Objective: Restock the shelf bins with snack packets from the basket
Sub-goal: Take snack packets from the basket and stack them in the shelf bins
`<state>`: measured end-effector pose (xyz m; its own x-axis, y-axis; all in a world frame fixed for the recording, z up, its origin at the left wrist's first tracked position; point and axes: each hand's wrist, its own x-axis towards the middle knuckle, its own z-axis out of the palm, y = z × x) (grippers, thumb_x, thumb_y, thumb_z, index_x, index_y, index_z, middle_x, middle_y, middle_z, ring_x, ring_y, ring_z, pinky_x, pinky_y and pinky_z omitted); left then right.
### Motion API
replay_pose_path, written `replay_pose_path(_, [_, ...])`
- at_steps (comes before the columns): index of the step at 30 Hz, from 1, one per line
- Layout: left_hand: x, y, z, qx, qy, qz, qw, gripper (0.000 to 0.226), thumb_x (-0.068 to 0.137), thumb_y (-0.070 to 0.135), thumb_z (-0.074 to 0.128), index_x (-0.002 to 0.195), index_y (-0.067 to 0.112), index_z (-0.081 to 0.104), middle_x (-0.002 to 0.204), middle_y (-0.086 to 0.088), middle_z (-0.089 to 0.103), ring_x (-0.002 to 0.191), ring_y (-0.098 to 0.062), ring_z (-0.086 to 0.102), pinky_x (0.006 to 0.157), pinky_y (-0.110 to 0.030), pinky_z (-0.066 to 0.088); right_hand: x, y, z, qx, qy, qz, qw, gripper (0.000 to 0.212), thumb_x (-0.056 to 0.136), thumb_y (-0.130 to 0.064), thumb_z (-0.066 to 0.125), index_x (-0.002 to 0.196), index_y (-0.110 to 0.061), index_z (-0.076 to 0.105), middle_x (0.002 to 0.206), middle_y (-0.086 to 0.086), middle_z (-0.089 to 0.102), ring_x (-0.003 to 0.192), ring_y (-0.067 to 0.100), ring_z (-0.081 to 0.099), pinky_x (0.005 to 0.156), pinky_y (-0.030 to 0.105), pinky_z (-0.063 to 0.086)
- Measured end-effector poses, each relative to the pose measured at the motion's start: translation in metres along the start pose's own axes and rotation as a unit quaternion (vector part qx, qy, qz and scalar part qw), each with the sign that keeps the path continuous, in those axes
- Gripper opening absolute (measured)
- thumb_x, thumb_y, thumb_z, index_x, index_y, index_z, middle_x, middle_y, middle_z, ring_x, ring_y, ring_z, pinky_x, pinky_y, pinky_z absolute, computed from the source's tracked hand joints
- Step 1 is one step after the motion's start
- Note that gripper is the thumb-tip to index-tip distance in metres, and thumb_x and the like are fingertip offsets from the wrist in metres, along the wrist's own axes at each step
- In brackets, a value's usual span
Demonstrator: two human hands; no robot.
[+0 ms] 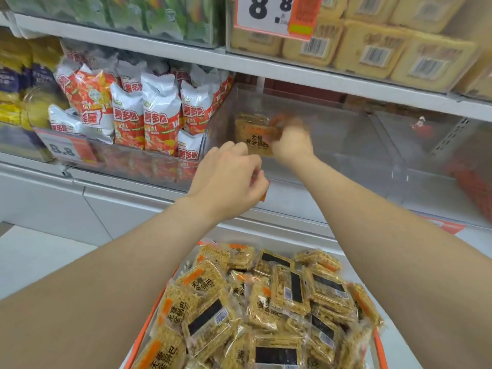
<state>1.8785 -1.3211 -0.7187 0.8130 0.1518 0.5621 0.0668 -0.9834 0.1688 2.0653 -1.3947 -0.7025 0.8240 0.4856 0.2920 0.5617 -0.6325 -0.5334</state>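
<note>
Up at 12 o'clock from the basket (143, 339), the right hand (291, 145) reaches into the clear bin (332, 145) on the middle shelf and grips a snack packet (255, 137) by its right edge. The packet stands roughly upright against the bin's left side, its black lettering facing out. That hand is blurred, so how its fingers lie is not plain. The left hand (229, 179) hangs just in front of the bin's front wall, at 7 o'clock from the packet, fingers curled inward. Whether it pinches anything I cannot tell. The two hands are near each other but apart.

The orange-rimmed basket sits at 6 o'clock, piled with golden packets (239, 302) of the same kind, lying every which way. At 9 o'clock from the clear bin, a neighbouring bin holds red-and-white bags (159, 113). On the shelf above, at 1 o'clock, stand yellow boxes (372, 46) with barcodes, beside a price card (274, 14) reading 8.8.
</note>
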Motion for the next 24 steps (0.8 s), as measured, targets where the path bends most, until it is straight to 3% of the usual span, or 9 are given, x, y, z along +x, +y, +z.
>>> replay_pose_path(4, [0.000,-0.003,0.006,-0.001,0.017,0.011,1.000,0.026,0.088,0.036,0.055,0.076,0.018,0.069,0.076,0.001,0.055,0.078,-0.027,0.052,0.066,-0.036,0.035,0.038,-0.011,0.023,-0.089,-0.009,0.026,0.996,0.038,0.093,-0.016,0.074,0.130,-0.016,0.063,0.135,0.013,0.060,0.113,0.031,0.062,0.086,0.033,0.053])
replay_pose_path(7, [-0.001,-0.004,0.009,-0.020,0.032,0.005,0.999,0.023,0.086,0.034,0.058,0.074,0.017,0.067,0.075,0.000,0.055,0.077,-0.026,0.052,0.065,-0.037,0.038,0.052,-0.009,0.037,-0.121,0.003,0.048,0.992,0.033,0.092,-0.019,0.077,0.122,-0.013,0.066,0.128,0.014,0.065,0.119,0.034,0.063,0.084,0.035,0.049])
replay_pose_path(11, [-0.002,-0.006,0.011,-0.031,0.037,0.002,0.999,0.022,0.086,0.034,0.057,0.075,0.018,0.065,0.076,0.000,0.054,0.078,-0.026,0.051,0.065,-0.038,0.037,0.060,-0.009,0.048,-0.096,0.021,0.094,0.991,0.034,0.086,-0.016,0.081,0.116,-0.010,0.066,0.116,0.012,0.071,0.111,0.032,0.069,0.072,0.032,0.048])
replay_pose_path(15, [-0.002,-0.007,0.013,-0.035,0.041,0.000,0.999,0.022,0.087,0.034,0.058,0.076,0.017,0.067,0.076,0.000,0.055,0.080,-0.025,0.050,0.067,-0.040,0.038,0.061,-0.011,0.050,-0.079,0.036,0.101,0.991,0.052,0.086,-0.019,0.081,0.128,-0.009,0.052,0.126,0.014,0.065,0.117,0.032,0.063,0.077,0.034,0.047])
replay_pose_path(18, [-0.001,-0.007,0.014,-0.023,0.049,0.000,0.999,0.022,0.086,0.034,0.059,0.075,0.018,0.068,0.076,0.002,0.056,0.083,-0.026,0.049,0.070,-0.040,0.036,0.063,-0.008,0.048,-0.093,0.015,0.085,0.992,0.037,0.087,-0.030,0.077,0.116,-0.014,0.062,0.122,0.013,0.066,0.096,0.028,0.062,0.074,0.031,0.043])
replay_pose_path(19, [-0.001,-0.006,0.014,-0.020,0.052,0.001,0.998,0.022,0.086,0.035,0.059,0.075,0.018,0.069,0.077,0.002,0.056,0.084,-0.026,0.048,0.071,-0.040,0.036,0.062,-0.007,0.045,-0.102,0.006,0.070,0.992,0.028,0.088,-0.030,0.075,0.109,-0.013,0.066,0.118,0.011,0.068,0.095,0.027,0.063,0.075,0.031,0.046])
replay_pose_path(21, [-0.001,-0.006,0.013,-0.021,0.057,0.004,0.998,0.021,0.085,0.035,0.059,0.076,0.018,0.069,0.077,0.003,0.056,0.085,-0.024,0.047,0.072,-0.039,0.036,0.059,-0.006,0.040,-0.112,-0.022,0.038,0.993,0.020,0.093,-0.023,0.069,0.110,-0.011,0.072,0.117,0.009,0.070,0.109,0.028,0.064,0.092,0.036,0.054])
replay_pose_path(24, [-0.001,-0.006,0.011,-0.027,0.058,0.005,0.998,0.021,0.085,0.035,0.059,0.078,0.019,0.069,0.079,0.004,0.056,0.086,-0.023,0.046,0.073,-0.038,0.036,0.048,-0.008,0.033,-0.143,-0.079,0.018,0.986,0.025,0.095,-0.016,0.061,0.118,-0.018,0.072,0.128,0.007,0.067,0.125,0.030,0.056,0.115,0.042,0.038])
